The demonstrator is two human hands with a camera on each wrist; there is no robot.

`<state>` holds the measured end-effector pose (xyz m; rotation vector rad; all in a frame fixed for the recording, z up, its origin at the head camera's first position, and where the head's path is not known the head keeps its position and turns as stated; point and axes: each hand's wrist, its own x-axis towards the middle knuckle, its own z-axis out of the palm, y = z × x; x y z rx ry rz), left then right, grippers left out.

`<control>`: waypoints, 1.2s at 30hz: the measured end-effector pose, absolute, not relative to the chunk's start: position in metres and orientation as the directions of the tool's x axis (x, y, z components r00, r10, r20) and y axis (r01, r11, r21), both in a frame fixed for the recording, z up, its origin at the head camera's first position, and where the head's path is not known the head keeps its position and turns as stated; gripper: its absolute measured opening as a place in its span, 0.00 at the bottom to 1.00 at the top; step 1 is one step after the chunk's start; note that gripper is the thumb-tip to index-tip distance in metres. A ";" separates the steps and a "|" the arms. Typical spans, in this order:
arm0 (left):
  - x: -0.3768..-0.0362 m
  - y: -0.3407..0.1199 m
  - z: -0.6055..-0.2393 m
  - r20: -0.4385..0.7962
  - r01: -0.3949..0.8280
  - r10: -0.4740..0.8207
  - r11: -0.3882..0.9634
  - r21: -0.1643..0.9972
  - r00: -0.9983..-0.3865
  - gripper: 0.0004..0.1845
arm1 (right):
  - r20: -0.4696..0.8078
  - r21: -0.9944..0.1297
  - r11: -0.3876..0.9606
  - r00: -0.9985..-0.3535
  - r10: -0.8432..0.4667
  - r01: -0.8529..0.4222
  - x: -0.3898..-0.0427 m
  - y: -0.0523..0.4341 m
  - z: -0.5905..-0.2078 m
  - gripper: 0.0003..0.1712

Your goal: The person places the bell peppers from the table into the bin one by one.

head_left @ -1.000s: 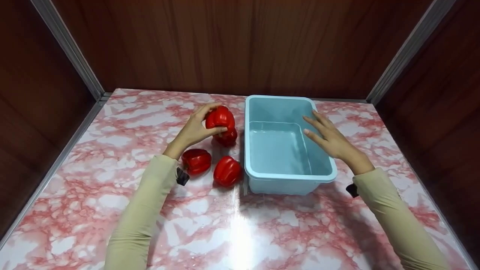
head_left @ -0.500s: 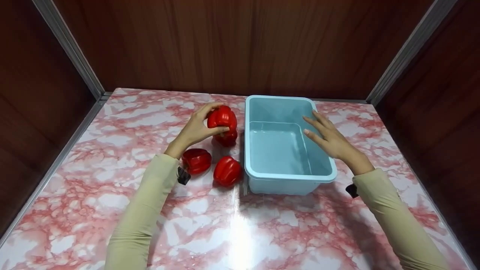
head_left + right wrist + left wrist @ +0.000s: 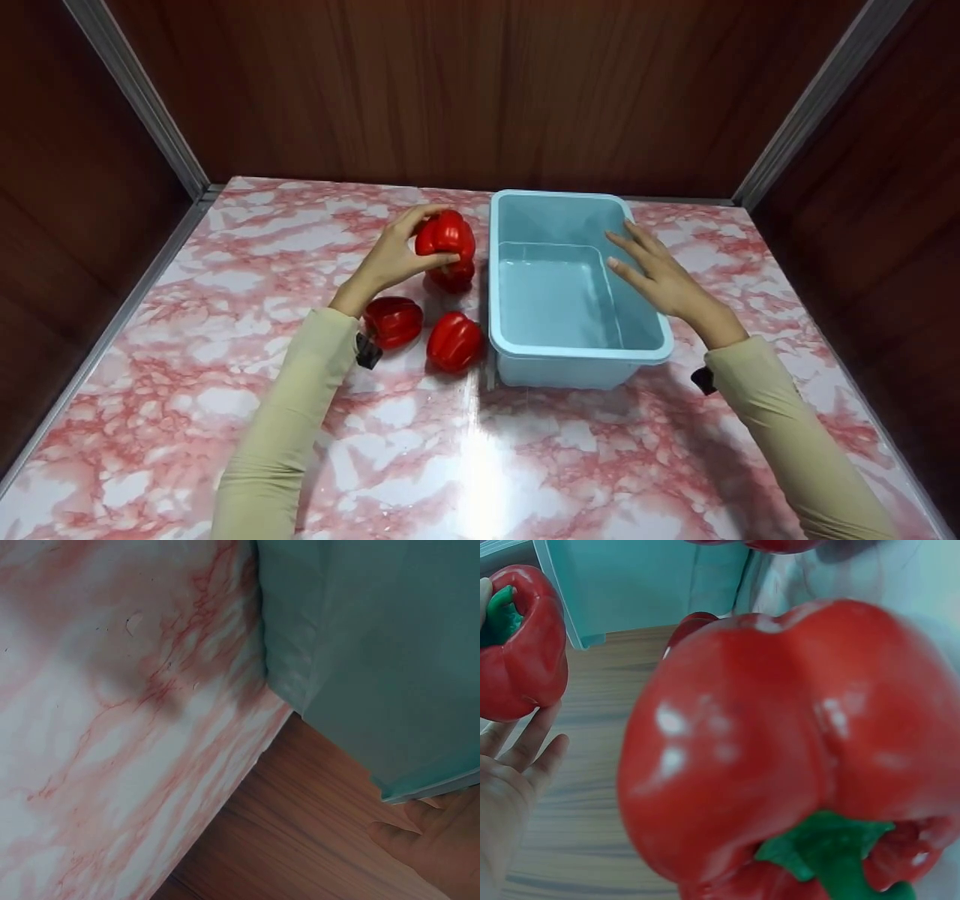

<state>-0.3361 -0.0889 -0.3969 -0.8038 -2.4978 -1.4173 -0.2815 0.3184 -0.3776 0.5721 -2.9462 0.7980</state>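
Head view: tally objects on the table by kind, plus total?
Red bell peppers: 4, one held in the left hand, one under it, two nearer on the table.
Light blue plastic bins: 1, the right hand at its rim.
Total: 5

The table [image 3: 480,465] has a glossy top in a pink-and-white marble pattern — red veins run across pale patches over the whole surface. A bright glare from overhead light sits near the front centre of the top. Three walls [image 3: 480,90] enclose the table at the back, left and right; all are dark reddish-brown panels with vertical wood grain. Two metal strips [image 3: 135,90] — one at each rear corner — run diagonally down to the table and continue along its left and right edges as a thin grey border. In the right wrist view, the same marble top meets a lighter wood-grain panel.
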 end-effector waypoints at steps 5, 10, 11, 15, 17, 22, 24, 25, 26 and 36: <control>-0.336 -0.089 -0.395 0.397 0.527 0.364 0.409 0.745 -0.843 0.39 | 0.132 -0.487 0.796 -0.931 -0.340 -0.359 -0.281 0.318 -0.377 0.32; -0.336 -0.088 -0.395 0.415 0.540 0.358 0.411 0.734 -0.836 0.39 | 0.134 -0.493 0.794 -0.932 -0.336 -0.357 -0.281 0.318 -0.377 0.32; -0.336 -0.088 -0.395 0.416 0.541 0.357 0.412 0.733 -0.836 0.38 | 0.134 -0.492 0.794 -0.932 -0.336 -0.357 -0.281 0.318 -0.378 0.33; -0.337 -0.087 -0.395 0.413 0.536 0.354 0.407 0.740 -0.839 0.38 | 0.129 -0.488 0.800 -0.935 -0.330 -0.350 -0.281 0.319 -0.378 0.32; -0.336 -0.087 -0.394 0.406 0.531 0.356 0.403 0.746 -0.841 0.38 | 0.124 -0.488 0.802 -0.937 -0.326 -0.344 -0.281 0.319 -0.378 0.32; -0.336 -0.086 -0.392 0.394 0.522 0.364 0.392 0.757 -0.844 0.38 | 0.127 -0.497 0.795 -0.935 -0.330 -0.348 -0.281 0.319 -0.378 0.32; -0.336 -0.086 -0.392 0.394 0.523 0.366 0.385 0.761 -0.843 0.37 | 0.132 -0.500 0.791 -0.934 -0.333 -0.353 -0.281 0.319 -0.378 0.32; -0.336 -0.086 -0.392 0.396 0.524 0.368 0.381 0.762 -0.842 0.37 | 0.134 -0.499 0.791 -0.933 -0.334 -0.354 -0.281 0.319 -0.378 0.32; -0.336 -0.086 -0.392 0.398 0.527 0.370 0.377 0.762 -0.839 0.37 | 0.135 -0.498 0.791 -0.933 -0.334 -0.355 -0.281 0.319 -0.378 0.32; -0.335 -0.084 -0.390 0.414 0.544 0.370 0.389 0.744 -0.832 0.39 | 0.135 -0.503 0.787 -0.932 -0.337 -0.357 -0.281 0.319 -0.378 0.32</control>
